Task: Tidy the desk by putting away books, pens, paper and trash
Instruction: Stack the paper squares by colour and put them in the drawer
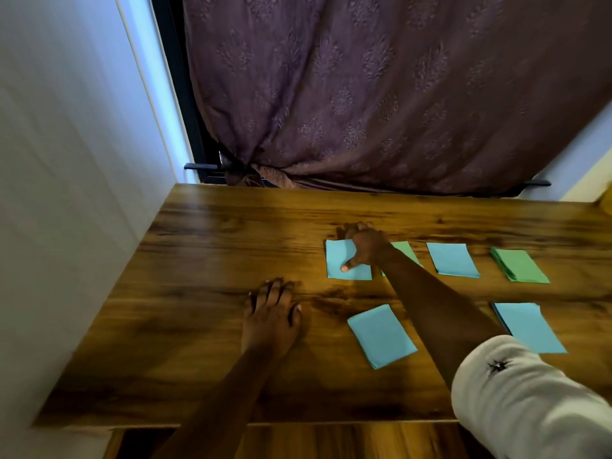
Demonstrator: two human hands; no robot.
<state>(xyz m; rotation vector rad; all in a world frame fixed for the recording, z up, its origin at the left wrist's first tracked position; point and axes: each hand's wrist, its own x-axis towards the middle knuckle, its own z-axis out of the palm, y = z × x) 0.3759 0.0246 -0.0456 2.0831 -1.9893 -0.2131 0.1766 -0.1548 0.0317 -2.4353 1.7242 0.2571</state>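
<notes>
Several folded paper pieces lie on the wooden desk (205, 342). My right hand (366, 246) reaches to the far one, a blue paper (337, 256), with the thumb pressed on its top and the fingers curled over its far edge. A green paper (405, 251) lies partly hidden under my right wrist. Further right are another blue paper (452, 260) and a green stack (518, 265). Nearer me lie a blue paper (381, 336) and a blue stack (528, 326). My left hand (271, 313) rests flat on the bare wood, fingers spread, holding nothing.
A white wall (66, 193) bounds the desk's left side. A purple patterned curtain (381, 94) hangs behind the far edge. The desk's near edge (231, 424) runs along the bottom. A yellow object (607, 200) shows at the far right.
</notes>
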